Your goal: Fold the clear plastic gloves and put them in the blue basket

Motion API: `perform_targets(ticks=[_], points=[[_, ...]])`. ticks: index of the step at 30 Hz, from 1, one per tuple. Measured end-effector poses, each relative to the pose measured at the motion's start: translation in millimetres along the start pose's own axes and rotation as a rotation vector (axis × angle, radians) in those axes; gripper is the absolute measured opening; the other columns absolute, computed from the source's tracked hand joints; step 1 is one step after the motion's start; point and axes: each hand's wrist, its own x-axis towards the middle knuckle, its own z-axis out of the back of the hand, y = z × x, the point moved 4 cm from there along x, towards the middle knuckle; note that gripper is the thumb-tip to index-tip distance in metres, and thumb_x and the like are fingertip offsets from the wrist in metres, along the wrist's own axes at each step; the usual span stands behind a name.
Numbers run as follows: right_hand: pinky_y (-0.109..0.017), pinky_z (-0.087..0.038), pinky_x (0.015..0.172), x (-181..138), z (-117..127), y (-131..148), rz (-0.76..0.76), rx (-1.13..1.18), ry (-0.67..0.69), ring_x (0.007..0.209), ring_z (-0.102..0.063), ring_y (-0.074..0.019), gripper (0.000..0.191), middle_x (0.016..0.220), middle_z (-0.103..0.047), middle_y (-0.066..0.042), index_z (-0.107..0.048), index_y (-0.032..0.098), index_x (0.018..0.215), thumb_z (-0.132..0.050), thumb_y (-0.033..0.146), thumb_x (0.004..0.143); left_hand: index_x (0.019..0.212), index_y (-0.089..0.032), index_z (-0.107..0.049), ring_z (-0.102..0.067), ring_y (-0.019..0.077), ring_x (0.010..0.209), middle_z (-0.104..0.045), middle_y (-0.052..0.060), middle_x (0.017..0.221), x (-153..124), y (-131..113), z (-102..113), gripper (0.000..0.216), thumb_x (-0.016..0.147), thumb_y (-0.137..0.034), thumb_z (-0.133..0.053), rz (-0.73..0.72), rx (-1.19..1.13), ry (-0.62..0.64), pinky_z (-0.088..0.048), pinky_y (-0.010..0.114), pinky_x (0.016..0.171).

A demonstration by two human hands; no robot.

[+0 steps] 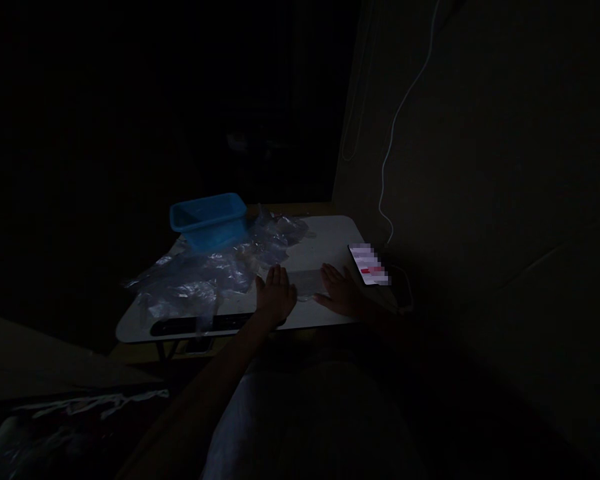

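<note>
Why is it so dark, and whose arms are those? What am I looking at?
There's no robot here, just a person. The one picture comes from a camera worn on their head, looking forward and down, so their arms reach in from the bottom. The room is very dim.

In front is a white table. On its left side are a blue tub and lots of crumpled clear plastic. Near the right edge is a phone with a glowing screen.

The left hand and right hand are spread open, with a thin, see-through sheet between them. Neither hand seems to be gripping anything; it's too dark to tell how firmly they press.
</note>
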Motion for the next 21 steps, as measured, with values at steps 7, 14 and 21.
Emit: perform_targets(ticks=[7, 14, 21], points=[[-0.053, -0.012, 0.103, 1.5, -2.7, -0.4, -0.011, 0.018, 0.024, 0.131, -0.019, -0.0277, 0.08, 0.141, -0.026, -0.019, -0.03, 0.005, 0.134, -0.026, 0.064, 0.08, 0.135, -0.006, -0.026, -0.02, 0.0252, 0.131, -0.027, 0.016, 0.141, 2.1, -2.4, 8.7, 0.055, 0.088, -0.033, -0.017, -0.036, -0.025, -0.103, -0.016, 0.05, 0.104], [-0.054, -0.014, 0.102, 3.0, -7.2, -1.9, -0.003, 0.045, -0.004, 0.131, -0.021, -0.0291, 0.079, 0.14, -0.028, -0.019, -0.03, 0.007, 0.134, -0.037, 0.061, 0.077, 0.138, -0.011, -0.019, -0.012, 0.0193, 0.134, -0.019, 0.009, 0.145, 13.4, -46.1, 9.2, 0.056, 0.09, -0.039, -0.009, -0.287, -0.166, 0.036, -0.015, 0.037, 0.107], [-0.053, -0.014, 0.102, 1.1, -3.9, -0.1, 0.003, 0.057, -0.036, 0.13, -0.022, -0.0283, 0.077, 0.139, -0.031, -0.019, -0.034, 0.006, 0.132, -0.037, 0.06, 0.077, 0.136, -0.007, -0.024, -0.012, 0.0189, 0.134, -0.021, 0.011, 0.144, 21.0, -53.8, -1.3, 0.06, 0.09, -0.039, -0.002, -0.265, -0.191, 0.168, -0.014, 0.036, 0.107]])
